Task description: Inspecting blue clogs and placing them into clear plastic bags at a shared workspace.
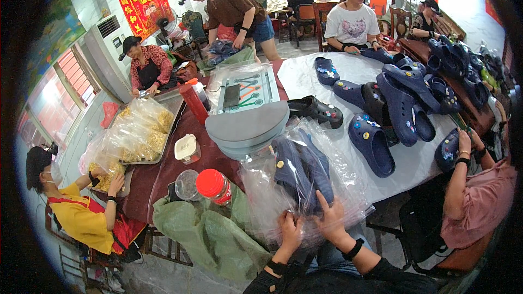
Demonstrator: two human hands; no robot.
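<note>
A pair of navy foam clogs lies inside a clear plastic bag at the near edge of the table. My left hand is closed on the near edge of that bag, its fingers curled. To its right, my right hand rests against the bag beside the clogs' near end. Its forefinger stretches up along a clog, and the thumb stands apart. Part of its other fingers is hidden. A yellow round charm shows on one bagged clog. Black bands circle both my wrists.
Loose navy clogs crowd the white sheet on the right. A grey stepped case, a red-lidded jar and a white tub stand left. Green cloth hangs over the near edge. Several people work around the table.
</note>
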